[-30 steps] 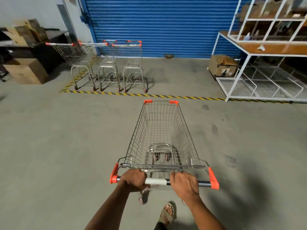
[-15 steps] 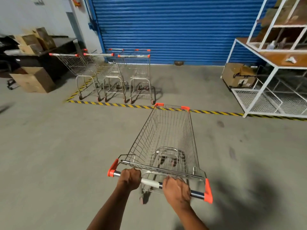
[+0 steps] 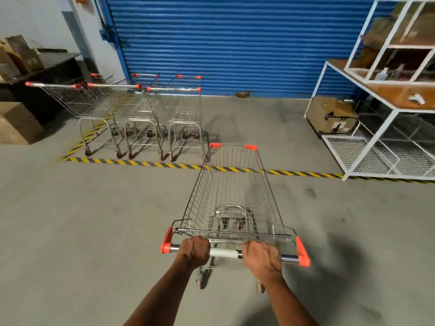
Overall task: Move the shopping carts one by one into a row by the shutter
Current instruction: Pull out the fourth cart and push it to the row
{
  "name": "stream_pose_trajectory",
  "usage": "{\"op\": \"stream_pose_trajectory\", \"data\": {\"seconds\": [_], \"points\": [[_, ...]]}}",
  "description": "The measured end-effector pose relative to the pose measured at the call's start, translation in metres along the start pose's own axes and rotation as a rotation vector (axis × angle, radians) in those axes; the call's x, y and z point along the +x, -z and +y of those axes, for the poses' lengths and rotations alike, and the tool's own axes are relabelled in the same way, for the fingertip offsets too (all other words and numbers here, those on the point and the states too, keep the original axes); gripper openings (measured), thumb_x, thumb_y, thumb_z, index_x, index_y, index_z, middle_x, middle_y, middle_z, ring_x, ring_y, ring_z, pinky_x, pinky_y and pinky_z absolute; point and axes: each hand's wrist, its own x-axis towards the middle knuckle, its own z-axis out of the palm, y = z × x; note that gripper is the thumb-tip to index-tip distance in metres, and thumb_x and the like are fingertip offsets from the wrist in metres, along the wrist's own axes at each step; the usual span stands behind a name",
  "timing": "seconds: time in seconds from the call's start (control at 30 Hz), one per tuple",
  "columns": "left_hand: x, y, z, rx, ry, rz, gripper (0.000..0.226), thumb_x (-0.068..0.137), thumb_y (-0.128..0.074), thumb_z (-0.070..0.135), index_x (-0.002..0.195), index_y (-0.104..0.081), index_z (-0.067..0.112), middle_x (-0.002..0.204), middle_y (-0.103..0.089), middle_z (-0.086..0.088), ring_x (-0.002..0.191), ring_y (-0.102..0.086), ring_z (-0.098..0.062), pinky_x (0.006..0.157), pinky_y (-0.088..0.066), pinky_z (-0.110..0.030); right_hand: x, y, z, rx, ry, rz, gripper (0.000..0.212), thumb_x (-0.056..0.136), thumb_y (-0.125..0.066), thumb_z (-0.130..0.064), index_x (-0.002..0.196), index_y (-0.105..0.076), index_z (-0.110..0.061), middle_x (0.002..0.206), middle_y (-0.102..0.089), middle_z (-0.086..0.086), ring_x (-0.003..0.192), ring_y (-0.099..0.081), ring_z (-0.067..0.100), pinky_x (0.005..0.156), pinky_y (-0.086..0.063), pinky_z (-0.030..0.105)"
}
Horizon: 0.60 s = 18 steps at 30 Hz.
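Note:
An empty wire shopping cart (image 3: 231, 191) with orange corner caps stands right in front of me on the concrete floor. My left hand (image 3: 193, 251) and my right hand (image 3: 262, 260) both grip its handle bar (image 3: 223, 252). The cart's front end reaches just over a yellow-black striped floor line (image 3: 146, 164). Beyond that line, three parked carts (image 3: 141, 114) stand side by side at the left, in front of the blue roller shutter (image 3: 223, 43). My cart's nose is just right of the rightmost parked cart.
A white metal rack (image 3: 388, 109) with mesh shelves stands at the right, a cardboard box (image 3: 329, 115) beside it. More cardboard boxes (image 3: 16, 123) and a dark table (image 3: 47, 71) are at the left wall. Bare floor lies between the parked carts and the rack.
The cart and I have rolled forward toward the shutter. Its front end has gone from short of the striped line to over it, and the parked carts look nearer.

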Motion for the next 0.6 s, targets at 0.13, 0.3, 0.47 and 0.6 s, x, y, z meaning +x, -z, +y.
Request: {"op": "stream_pose_trajectory", "data": {"seconds": [0.13,0.3,0.47,0.6], "points": [[0.071,-0.003,-0.05,0.034,-0.093,0.029,0.018,0.078,-0.062,0.007,0.066,-0.055,0.018,0.054,-0.043,-0.001,0.044,-0.04,-0.019,0.04,-0.034,-0.031,0.082,0.017,-0.003,-0.082,0.074,-0.029,0.033,0.1,-0.036,-0.022,0.104,-0.068,-0.021,0.079,-0.069,0.001,0.067,-0.068,0.027,0.055,-0.052,0.036],[0.169,-0.024,-0.126,-0.042,-0.063,-0.074,0.014,0.076,-0.065,0.009,0.068,-0.057,0.017,0.055,-0.048,0.0,0.044,-0.045,-0.02,0.039,-0.037,-0.03,0.192,0.026,-0.015,0.025,0.094,0.108,0.064,0.096,-0.005,-0.037,0.107,-0.066,-0.021,0.087,-0.069,0.003,0.075,-0.067,0.028,0.06,-0.046,0.035],[0.279,-0.009,-0.175,-0.108,-0.018,-0.023,0.022,0.072,-0.053,0.013,0.058,-0.041,0.026,0.049,-0.034,0.003,0.039,-0.035,-0.017,0.039,-0.025,-0.026,0.302,0.046,-0.015,-0.058,0.104,0.057,0.048,0.101,-0.021,-0.03,0.116,-0.065,-0.019,0.091,-0.072,0.003,0.075,-0.069,0.026,0.055,-0.043,0.035],[0.375,-0.042,-0.221,-0.09,0.03,0.113,0.04,0.052,-0.03,0.038,0.059,0.007,0.024,0.057,0.014,-0.003,0.037,-0.008,-0.011,0.048,0.014,-0.021,0.395,0.054,0.001,-0.156,0.121,0.024,0.035,0.103,-0.035,-0.025,0.124,-0.061,-0.015,0.096,-0.072,0.006,0.077,-0.07,0.03,0.061,-0.052,0.039]]}}
